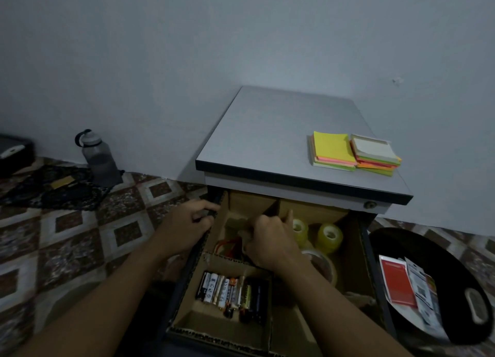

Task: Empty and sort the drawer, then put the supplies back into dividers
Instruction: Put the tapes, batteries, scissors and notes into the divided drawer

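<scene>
The head view looks down into the open drawer [356, 252] of a small cabinet, fitted with cardboard dividers [235, 261]; the refilling step is well along, I judge, since batteries [233, 293] fill the near left compartment, tape rolls [328, 234] sit in the right one, and something red lies in the far left one; the left hand [187, 226] grips the drawer's left edge, its fingers curled shut around the rim; the right hand [270, 240] is bunched over the middle divider, fingers drawn together, though whether on the cardboard or a small item I cannot tell; two stacks of sticky notes [353, 153] remain on the worktop [267, 131], well apart from the drawer; the next move likely calls for seating that divider squarely, then fetching the notes into a free compartment.
</scene>
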Action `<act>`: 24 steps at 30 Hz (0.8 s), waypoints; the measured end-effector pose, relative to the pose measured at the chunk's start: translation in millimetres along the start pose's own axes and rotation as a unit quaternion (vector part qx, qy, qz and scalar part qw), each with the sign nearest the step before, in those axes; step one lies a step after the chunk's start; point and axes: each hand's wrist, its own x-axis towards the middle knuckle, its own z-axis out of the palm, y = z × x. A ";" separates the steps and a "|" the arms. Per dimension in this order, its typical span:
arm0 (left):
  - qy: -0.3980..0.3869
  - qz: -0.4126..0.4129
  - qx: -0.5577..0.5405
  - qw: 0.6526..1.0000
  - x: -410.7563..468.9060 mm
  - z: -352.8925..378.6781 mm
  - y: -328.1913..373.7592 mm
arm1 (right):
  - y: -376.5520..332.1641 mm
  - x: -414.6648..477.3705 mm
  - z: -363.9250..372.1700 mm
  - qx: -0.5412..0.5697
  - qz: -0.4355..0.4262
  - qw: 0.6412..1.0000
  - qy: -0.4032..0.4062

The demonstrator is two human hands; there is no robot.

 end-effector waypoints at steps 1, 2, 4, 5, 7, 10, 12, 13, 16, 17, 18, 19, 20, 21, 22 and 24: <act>0.002 -0.001 -0.004 1.000 0.4 0.3 -1.4 | 1.3 0.5 1.6 -0.017 -0.005 1.000 -0.011; 0.002 -0.001 -0.002 1.000 1.3 0.6 -3.1 | 3.1 1.3 4.1 -0.034 -0.007 0.999 -0.028; -0.002 -0.001 0.004 1.000 2.4 0.3 -5.9 | 5.9 1.6 5.3 -0.047 -0.021 0.997 -0.057; -0.003 -0.001 0.002 1.000 3.0 0.4 -6.4 | 7.5 2.6 5.5 -0.039 -0.028 0.997 -0.066; 0.001 0.000 -0.005 1.000 3.9 1.0 -7.0 | 8.7 2.5 3.5 -0.032 -0.038 0.996 -0.080; -0.001 0.004 -0.016 1.000 1.4 2.4 -4.3 | 9.5 -1.7 0.8 -0.013 -0.053 0.996 -0.070; 0.001 0.006 -0.016 1.000 0.4 2.7 -3.3 | 9.7 -4.4 -0.7 0.000 -0.061 0.997 -0.055; 0.001 0.009 -0.016 1.000 -0.5 2.6 -2.8 | 10.1 -5.3 -1.7 -0.001 -0.064 0.997 -0.050; 0.002 0.008 -0.016 1.000 -2.5 2.4 -1.0 | 12.1 -6.3 -3.4 0.005 -0.072 0.996 -0.049; 0.001 0.008 -0.017 1.000 -3.5 2.5 -0.7 | 13.3 -6.1 -2.8 0.008 -0.075 0.996 -0.049; 0.000 0.008 -0.018 1.000 -4.6 2.7 0.1 | 14.4 -6.1 -2.1 0.005 -0.078 0.996 -0.047; -0.002 0.008 -0.017 1.000 -5.8 3.0 0.4 | 15.2 -6.4 -1.4 0.000 -0.081 0.996 -0.044; -0.004 0.005 -0.010 1.000 -6.9 3.0 0.6 | 15.9 -6.6 -1.0 -0.005 -0.082 0.996 -0.042; -0.008 0.002 -0.002 1.000 -7.8 3.1 0.9 | 16.1 -6.9 -0.8 -0.006 -0.083 0.996 -0.041; -0.013 -0.002 0.006 1.000 -8.7 3.0 1.3 | 15.8 -7.6 -0.9 -0.004 -0.081 0.996 -0.042; -0.024 -0.004 0.014 1.000 -10.7 1.7 4.7 | 15.0 -10.1 -2.0 0.002 -0.080 0.996 -0.047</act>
